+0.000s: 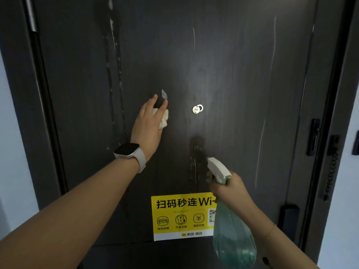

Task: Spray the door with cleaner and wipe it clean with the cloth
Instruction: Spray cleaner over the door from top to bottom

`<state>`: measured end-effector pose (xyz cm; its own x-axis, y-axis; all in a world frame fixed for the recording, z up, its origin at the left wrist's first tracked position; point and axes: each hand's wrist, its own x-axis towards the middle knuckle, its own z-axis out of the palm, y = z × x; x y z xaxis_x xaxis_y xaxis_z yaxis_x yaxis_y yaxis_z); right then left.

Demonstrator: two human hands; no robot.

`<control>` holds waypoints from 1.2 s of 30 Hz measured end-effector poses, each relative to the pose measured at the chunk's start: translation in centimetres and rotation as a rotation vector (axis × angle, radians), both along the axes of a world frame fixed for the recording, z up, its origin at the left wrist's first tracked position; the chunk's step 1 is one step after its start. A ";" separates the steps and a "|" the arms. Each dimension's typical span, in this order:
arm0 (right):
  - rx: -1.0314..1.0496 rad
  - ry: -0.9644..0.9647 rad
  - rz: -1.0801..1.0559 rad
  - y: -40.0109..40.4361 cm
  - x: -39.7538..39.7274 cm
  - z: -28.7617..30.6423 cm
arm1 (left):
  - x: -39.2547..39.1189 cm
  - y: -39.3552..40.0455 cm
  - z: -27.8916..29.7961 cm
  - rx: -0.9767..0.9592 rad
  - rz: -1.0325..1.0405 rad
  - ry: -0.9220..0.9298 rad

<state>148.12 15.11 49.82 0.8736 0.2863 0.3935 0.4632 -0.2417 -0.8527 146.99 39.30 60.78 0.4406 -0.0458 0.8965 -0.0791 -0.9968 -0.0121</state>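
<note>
Pressing the cloth (162, 118) to the door (223, 74) left of the peephole (197, 109), the left hand (148, 126) bunches it, while the right hand (230, 188) grips the bottle (231, 230) (nozzle aimed up-left at wet streaks) lower right.

L hand (148, 121) presses pale cloth (163, 121) on dark door (233, 78), left of peephole (197, 109); R hand (231, 188) grips green spray bottle (231, 233) over yellow sticker (180, 216).
</note>
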 end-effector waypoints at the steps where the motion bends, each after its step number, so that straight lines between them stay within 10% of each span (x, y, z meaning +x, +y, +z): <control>1: 0.023 -0.009 0.009 -0.1 0.0 0.8 | -0.1 -0.1 0.8 0.008 -0.014 -0.017; 20: 0.123 -0.402 -0.069 2.4 0.0 31.9 | 2.7 -0.1 11.7 -0.052 -0.029 -0.081; 36: 0.116 -0.382 -0.064 3.9 0.6 31.9 | 3.2 0.2 11.5 -0.067 -0.077 -0.146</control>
<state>148.68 19.02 81.72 0.6732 0.1708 0.7195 0.7389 -0.1925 -0.6457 150.15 39.50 72.26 0.3033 -0.0124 0.9528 -0.1572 -0.9869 0.0372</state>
